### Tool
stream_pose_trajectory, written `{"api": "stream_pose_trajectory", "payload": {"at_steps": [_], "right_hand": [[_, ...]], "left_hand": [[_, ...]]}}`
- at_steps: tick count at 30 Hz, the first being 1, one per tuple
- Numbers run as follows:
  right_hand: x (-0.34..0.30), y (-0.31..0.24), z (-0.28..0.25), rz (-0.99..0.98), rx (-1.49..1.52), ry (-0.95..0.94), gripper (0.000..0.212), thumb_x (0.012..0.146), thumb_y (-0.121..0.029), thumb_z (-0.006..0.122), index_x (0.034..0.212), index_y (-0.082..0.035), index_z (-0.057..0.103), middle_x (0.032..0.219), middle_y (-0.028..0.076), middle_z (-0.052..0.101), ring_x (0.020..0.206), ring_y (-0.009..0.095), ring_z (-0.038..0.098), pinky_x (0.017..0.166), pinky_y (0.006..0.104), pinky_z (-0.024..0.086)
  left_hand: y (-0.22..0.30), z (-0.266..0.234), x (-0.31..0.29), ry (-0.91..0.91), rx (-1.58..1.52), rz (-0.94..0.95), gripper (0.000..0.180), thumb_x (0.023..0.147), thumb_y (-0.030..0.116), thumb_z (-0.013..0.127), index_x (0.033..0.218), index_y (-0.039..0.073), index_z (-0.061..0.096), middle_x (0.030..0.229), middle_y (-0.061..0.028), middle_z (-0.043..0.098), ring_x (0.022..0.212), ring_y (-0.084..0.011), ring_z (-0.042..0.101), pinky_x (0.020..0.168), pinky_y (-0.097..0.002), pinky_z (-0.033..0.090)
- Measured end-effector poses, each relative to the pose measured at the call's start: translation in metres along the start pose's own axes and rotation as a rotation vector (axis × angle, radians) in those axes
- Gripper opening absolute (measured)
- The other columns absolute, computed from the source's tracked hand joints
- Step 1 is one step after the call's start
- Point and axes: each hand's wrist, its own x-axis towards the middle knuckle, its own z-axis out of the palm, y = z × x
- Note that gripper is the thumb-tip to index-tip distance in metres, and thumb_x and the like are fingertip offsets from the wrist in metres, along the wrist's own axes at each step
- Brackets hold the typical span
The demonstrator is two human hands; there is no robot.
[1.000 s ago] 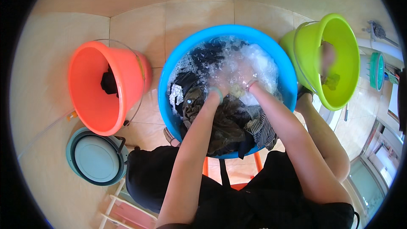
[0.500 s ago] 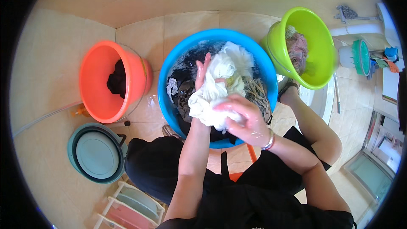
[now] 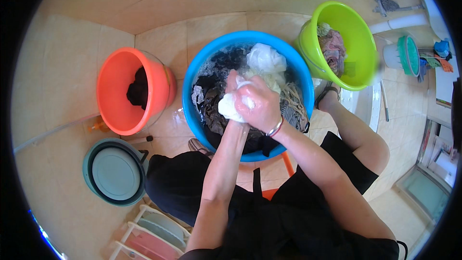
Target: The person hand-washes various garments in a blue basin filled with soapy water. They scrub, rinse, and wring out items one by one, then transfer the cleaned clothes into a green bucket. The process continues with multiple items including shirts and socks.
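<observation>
A white, soapy cloth (image 3: 229,109) is squeezed between my hands over a large blue tub (image 3: 245,37). My left hand (image 3: 232,80) is wrapped round the cloth from below, mostly hidden, with its fingertips showing beyond it. On top, my wet right hand (image 3: 260,103) presses the cloth with closed fingers. More white fabric (image 3: 265,59) bulges out of the water just behind my hands; whether it joins the held cloth I cannot tell. Dark clothes (image 3: 211,108) lie soaking at the left of the tub, and striped fabric (image 3: 291,103) at the right.
An orange bucket (image 3: 108,96) with a black garment stands at left, a lime-green bucket (image 3: 358,43) with pinkish laundry at right. Nearer left are a grey-green basin (image 3: 115,174) and a white rack (image 3: 127,233) holding basins. My knees flank the tub.
My right hand has moved up and left onto the left palm, and the cloth is bunched smaller between them. The left fingers, outstretched before, are now curled. The view has shifted slightly.
</observation>
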Motion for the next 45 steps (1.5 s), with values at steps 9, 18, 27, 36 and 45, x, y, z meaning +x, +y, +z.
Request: {"api": "stream_pose_trajectory", "payload": {"at_steps": [9,18,27,36,45], "right_hand": [[0.012,0.153,0.003,0.650,0.080,-0.258,0.035,0.088,-0.035,0.065,0.115,-0.013,0.061,0.110,0.018,0.065,0.092,0.031,0.066,0.080,0.0369,0.051],[-0.023,0.170,0.028,0.698,0.408,-0.277,0.093,0.077,-0.036,0.078,0.146,-0.002,0.027,0.141,0.025,0.042,0.110,0.027,0.060,0.096,0.0395,0.045],[-0.011,0.155,0.104,0.829,-0.367,-0.599,0.063,0.083,-0.036,0.059,0.135,-0.004,0.040,0.122,0.025,0.057,0.114,0.038,0.054,0.094,0.0513,0.043],[-0.104,0.279,0.171,0.290,-0.387,-0.505,0.039,0.093,-0.026,0.044,0.124,-0.003,0.051,0.122,0.026,0.057,0.110,0.040,0.055,0.095,0.0454,0.043],[-0.074,0.262,0.152,0.333,-0.224,-0.535,0.038,0.093,-0.026,0.044,0.120,-0.003,0.055,0.120,0.023,0.059,0.108,0.040,0.057,0.094,0.0447,0.045]], "left_hand": [[-0.001,0.010,-0.016,0.582,0.227,0.267,0.037,0.099,0.037,0.046,0.106,0.004,0.061,0.103,-0.0070,0.064,0.096,-0.0191,0.062,0.087,-0.0324,0.048],[0.023,-0.006,-0.010,0.570,2.107,0.347,0.045,0.078,0.020,0.072,0.123,0.019,0.064,0.143,-0.0126,0.043,0.126,-0.0317,0.045,0.099,-0.0465,0.042],[0.024,-0.084,0.069,0.018,2.524,0.383,0.088,0.082,0.015,0.060,0.154,0.030,0.012,0.158,-0.0198,0.006,0.145,-0.0398,0.013,0.115,-0.0539,0.015],[0.026,-0.072,0.126,0.375,1.972,-0.316,0.064,0.085,0.033,0.061,0.140,0.009,0.039,0.127,-0.0272,0.053,0.118,-0.0359,0.054,0.093,-0.0432,0.047],[0.015,-0.101,0.131,0.390,1.695,-0.082,0.065,0.084,0.046,0.061,0.135,0.009,0.048,0.126,-0.0241,0.056,0.115,-0.0373,0.055,0.097,-0.0458,0.042]]}}
